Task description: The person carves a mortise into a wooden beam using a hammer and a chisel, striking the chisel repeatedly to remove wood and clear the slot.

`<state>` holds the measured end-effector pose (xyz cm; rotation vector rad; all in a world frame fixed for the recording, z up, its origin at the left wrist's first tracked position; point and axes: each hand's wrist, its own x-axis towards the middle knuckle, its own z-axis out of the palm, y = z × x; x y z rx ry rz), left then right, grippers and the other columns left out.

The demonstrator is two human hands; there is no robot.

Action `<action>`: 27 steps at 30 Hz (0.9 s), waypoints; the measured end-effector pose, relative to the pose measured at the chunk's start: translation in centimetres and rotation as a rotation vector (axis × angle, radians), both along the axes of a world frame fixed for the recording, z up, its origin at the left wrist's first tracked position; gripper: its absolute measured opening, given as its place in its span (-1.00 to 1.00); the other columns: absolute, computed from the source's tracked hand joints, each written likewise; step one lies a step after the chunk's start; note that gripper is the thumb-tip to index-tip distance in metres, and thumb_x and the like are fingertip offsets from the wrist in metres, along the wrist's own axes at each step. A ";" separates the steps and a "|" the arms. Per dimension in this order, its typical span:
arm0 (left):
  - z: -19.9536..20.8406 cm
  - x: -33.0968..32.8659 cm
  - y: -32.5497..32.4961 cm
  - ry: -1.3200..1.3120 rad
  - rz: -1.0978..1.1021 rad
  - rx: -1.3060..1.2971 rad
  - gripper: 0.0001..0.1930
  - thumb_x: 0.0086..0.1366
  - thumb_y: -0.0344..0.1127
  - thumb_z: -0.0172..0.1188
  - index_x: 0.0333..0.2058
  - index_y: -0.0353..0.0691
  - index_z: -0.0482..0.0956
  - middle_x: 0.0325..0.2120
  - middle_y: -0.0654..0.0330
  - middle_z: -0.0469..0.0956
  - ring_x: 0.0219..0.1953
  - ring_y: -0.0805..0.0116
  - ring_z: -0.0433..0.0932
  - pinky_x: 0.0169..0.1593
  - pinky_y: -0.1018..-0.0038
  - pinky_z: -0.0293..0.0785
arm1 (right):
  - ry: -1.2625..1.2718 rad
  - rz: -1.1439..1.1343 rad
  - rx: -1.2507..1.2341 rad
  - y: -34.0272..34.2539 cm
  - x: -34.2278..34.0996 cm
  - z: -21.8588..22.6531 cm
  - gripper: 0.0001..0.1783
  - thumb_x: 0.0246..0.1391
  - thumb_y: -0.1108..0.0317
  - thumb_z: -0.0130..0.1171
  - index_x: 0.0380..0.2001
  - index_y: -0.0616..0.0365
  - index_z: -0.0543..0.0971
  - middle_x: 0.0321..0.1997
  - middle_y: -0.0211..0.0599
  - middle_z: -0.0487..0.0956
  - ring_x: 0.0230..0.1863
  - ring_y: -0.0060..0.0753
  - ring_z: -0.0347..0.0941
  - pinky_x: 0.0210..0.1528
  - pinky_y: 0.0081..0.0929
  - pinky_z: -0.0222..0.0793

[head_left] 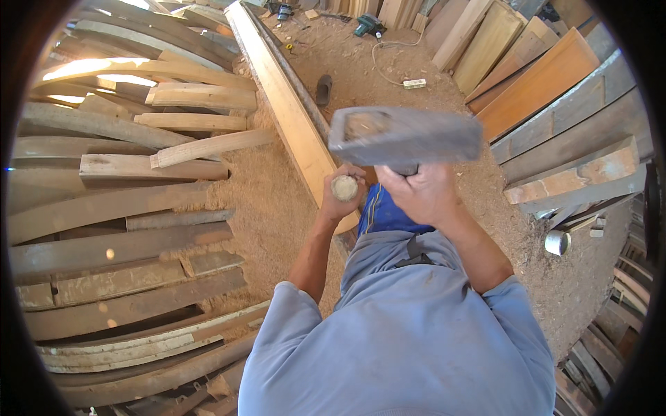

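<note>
My left hand (340, 201) is wrapped round an upright tool handle (344, 187), whose round, pale, worn end faces up. Whatever lies below that handle is hidden by the fist. It is held over the long pale wooden beam (295, 121), near the beam's close end. In my right hand (418, 194) is a mallet (423, 135) with a big grey, block-shaped head, smeared by motion. The head is raised beyond and to the right of the left fist, apart from the handle end. A worn hollow shows on its left part.
Curved and straight timbers (132, 239) are piled along the left. Planks (541, 90) lean at the right, near a white round container (557, 243). Green power tool (369, 25), power strip (414, 84) and dark shoe (324, 90) lie on the sawdust-covered floor (270, 243).
</note>
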<state>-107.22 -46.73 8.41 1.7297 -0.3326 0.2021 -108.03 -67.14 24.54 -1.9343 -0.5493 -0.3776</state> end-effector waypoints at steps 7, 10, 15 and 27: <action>-2.4 -2.6 0.4 -0.014 -0.046 0.094 -0.69 0.11 -0.49 0.34 -0.12 -0.25 0.64 -0.20 0.13 0.67 -0.11 0.28 0.62 0.02 0.32 0.51 | 0.223 0.124 -0.676 -1.0 -0.8 -5.0 -0.74 -0.03 0.29 0.35 -0.32 0.13 0.52 -0.50 -0.03 0.61 -0.40 0.14 0.61 -0.35 -0.01 0.49; -3.4 -2.1 1.1 -0.269 0.042 0.479 -0.60 0.10 -0.48 0.38 -0.03 -0.27 0.62 -0.11 0.12 0.68 0.00 0.21 0.61 0.10 0.25 0.50 | 0.215 0.120 -0.507 -0.7 -1.4 -4.5 -0.74 -0.01 0.25 0.33 -0.34 0.17 0.54 -0.48 0.02 0.62 -0.41 0.16 0.60 -0.36 0.00 0.48; -5.7 2.4 1.1 0.089 0.377 -0.111 -0.67 0.08 -0.49 0.43 -0.15 -0.28 0.61 -0.23 0.20 0.67 -0.12 0.40 0.62 -0.01 0.42 0.54 | 0.143 0.078 -0.081 0.0 -1.3 -1.9 -0.78 0.00 0.29 0.32 -0.37 0.23 0.62 -0.41 0.04 0.63 -0.35 0.13 0.59 -0.31 -0.11 0.48; 2.4 5.8 -1.2 -0.007 0.116 0.018 -0.90 0.25 -0.49 0.30 -0.26 -0.24 0.63 -0.42 0.33 0.57 -0.32 0.56 0.54 -0.20 0.55 0.48 | 0.069 -0.157 0.352 -3.4 -2.7 2.9 -0.93 0.06 0.54 0.35 -0.37 0.20 0.64 -0.42 -0.48 0.61 -0.39 -0.64 0.48 -0.32 -0.54 0.42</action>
